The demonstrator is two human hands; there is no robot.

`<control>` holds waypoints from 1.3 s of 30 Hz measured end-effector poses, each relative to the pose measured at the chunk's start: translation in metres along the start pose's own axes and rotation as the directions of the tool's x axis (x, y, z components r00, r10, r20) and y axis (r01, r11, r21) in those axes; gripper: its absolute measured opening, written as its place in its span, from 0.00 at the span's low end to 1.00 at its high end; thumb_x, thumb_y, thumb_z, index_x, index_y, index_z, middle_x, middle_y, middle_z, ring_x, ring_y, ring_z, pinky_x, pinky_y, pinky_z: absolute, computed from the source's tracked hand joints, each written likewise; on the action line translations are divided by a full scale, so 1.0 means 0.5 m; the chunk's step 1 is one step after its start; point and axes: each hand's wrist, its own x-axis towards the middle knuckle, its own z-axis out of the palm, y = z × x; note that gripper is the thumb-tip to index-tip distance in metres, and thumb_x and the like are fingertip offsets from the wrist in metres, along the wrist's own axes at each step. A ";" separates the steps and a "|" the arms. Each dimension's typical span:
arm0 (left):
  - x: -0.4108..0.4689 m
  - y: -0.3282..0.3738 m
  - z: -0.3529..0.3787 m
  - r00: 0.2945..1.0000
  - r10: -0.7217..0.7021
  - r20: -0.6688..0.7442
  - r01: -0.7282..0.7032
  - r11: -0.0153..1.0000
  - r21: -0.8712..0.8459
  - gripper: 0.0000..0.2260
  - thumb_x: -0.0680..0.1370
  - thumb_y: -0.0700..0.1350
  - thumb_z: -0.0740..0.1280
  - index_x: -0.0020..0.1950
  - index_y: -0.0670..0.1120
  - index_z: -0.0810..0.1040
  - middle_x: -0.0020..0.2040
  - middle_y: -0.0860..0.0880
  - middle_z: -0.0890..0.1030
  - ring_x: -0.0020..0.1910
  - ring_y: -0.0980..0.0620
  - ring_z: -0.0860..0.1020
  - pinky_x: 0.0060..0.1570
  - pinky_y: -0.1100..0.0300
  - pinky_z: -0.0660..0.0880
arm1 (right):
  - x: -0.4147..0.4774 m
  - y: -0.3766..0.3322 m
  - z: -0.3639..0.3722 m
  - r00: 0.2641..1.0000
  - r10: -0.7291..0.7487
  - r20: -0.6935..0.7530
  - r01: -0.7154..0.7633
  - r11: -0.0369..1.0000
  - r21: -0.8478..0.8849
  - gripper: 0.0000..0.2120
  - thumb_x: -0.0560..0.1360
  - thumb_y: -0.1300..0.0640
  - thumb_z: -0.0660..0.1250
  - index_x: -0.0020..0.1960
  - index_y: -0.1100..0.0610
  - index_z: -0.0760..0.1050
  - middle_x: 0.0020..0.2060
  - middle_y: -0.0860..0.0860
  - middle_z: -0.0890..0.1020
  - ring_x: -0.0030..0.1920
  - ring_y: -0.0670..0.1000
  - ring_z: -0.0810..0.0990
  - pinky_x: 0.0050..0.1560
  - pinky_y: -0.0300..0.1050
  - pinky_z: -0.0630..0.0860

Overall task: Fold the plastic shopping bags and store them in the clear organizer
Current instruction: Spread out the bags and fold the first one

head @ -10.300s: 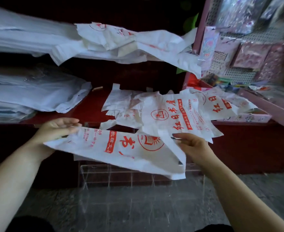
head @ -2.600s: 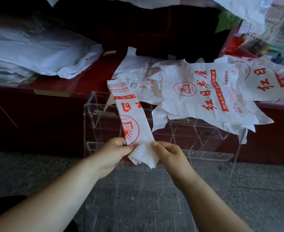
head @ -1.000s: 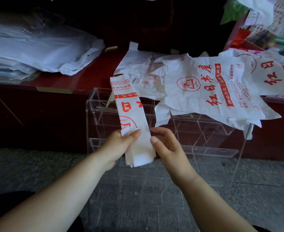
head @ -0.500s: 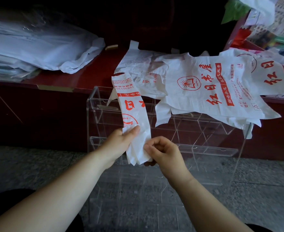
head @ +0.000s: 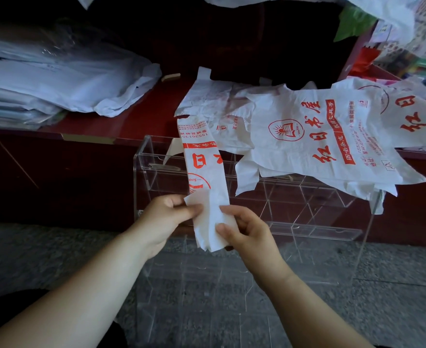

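Observation:
A white plastic bag with red print, folded into a long narrow strip (head: 205, 172), stands upright in front of me. My left hand (head: 165, 217) pinches its left edge near the lower end. My right hand (head: 244, 231) grips the bottom end from the right, thumb on the front. Behind the strip stands the clear organizer (head: 294, 204), an acrylic rack with several compartments, on the floor against the red counter. Several unfolded bags with the same red print (head: 324, 136) lie spread on the counter and hang over the organizer's top.
A red counter (head: 86, 126) runs across the back. Stacks of white plastic-wrapped goods (head: 43, 79) fill its left side. At the far right is a pegboard display with colourful items (head: 417, 56). Grey stone floor (head: 56, 252) lies below.
The strip has stayed upright while my hands shifted on its lower end. My right hand moved from a curled pinch at the bottom corner to a grip on the bottom end.

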 end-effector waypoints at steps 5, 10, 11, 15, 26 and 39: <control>0.004 -0.009 0.009 0.999 -0.015 -0.038 0.016 0.999 0.038 0.07 0.73 0.35 0.66 0.38 0.44 0.79 0.32 0.54 0.82 0.39 0.57 0.79 0.43 0.65 0.72 | 0.004 0.001 -0.010 0.992 0.110 0.064 -0.114 0.991 0.069 0.08 0.72 0.65 0.66 0.49 0.55 0.75 0.44 0.50 0.82 0.43 0.47 0.80 0.43 0.36 0.77; 0.006 -0.012 0.011 0.997 -0.034 -0.073 0.039 0.997 0.069 0.05 0.72 0.36 0.68 0.37 0.42 0.79 0.28 0.54 0.82 0.36 0.54 0.79 0.43 0.61 0.75 | 0.010 -0.001 -0.015 0.997 0.081 0.016 -0.082 0.993 0.088 0.03 0.72 0.65 0.66 0.42 0.58 0.76 0.38 0.50 0.81 0.40 0.46 0.79 0.41 0.35 0.75; 0.006 -0.012 0.012 0.997 -0.032 -0.068 0.038 0.996 0.083 0.05 0.72 0.36 0.68 0.37 0.42 0.78 0.28 0.54 0.81 0.34 0.56 0.80 0.40 0.64 0.76 | 0.012 -0.003 -0.014 0.997 0.080 0.009 -0.080 0.994 0.079 0.04 0.72 0.65 0.66 0.41 0.58 0.76 0.37 0.50 0.81 0.39 0.46 0.78 0.40 0.35 0.75; 0.003 -0.007 0.016 1.000 -0.011 -0.007 0.011 0.988 0.154 0.10 0.75 0.34 0.64 0.37 0.45 0.79 0.28 0.57 0.81 0.35 0.62 0.78 0.39 0.73 0.73 | 0.022 -0.003 -0.006 0.994 0.092 -0.063 -0.095 0.994 -0.057 0.10 0.71 0.61 0.69 0.33 0.57 0.72 0.36 0.55 0.77 0.38 0.49 0.75 0.39 0.39 0.71; -0.016 0.016 0.006 0.943 -0.126 0.309 0.136 0.991 -0.011 0.15 0.67 0.44 0.69 0.50 0.38 0.77 0.42 0.49 0.84 0.41 0.56 0.82 0.40 0.65 0.78 | 0.038 0.005 0.008 0.980 -0.018 -0.198 -0.020 0.982 -0.186 0.14 0.72 0.56 0.69 0.33 0.63 0.71 0.28 0.54 0.68 0.31 0.49 0.65 0.31 0.40 0.64; -0.008 0.007 0.007 0.995 0.006 0.101 -0.012 0.998 0.061 0.09 0.75 0.33 0.63 0.40 0.45 0.78 0.32 0.56 0.83 0.34 0.64 0.80 0.37 0.74 0.74 | 0.026 -0.006 -0.009 1.000 0.003 -0.015 -0.003 1.000 0.004 0.07 0.73 0.64 0.66 0.39 0.55 0.79 0.35 0.47 0.82 0.38 0.45 0.80 0.40 0.38 0.77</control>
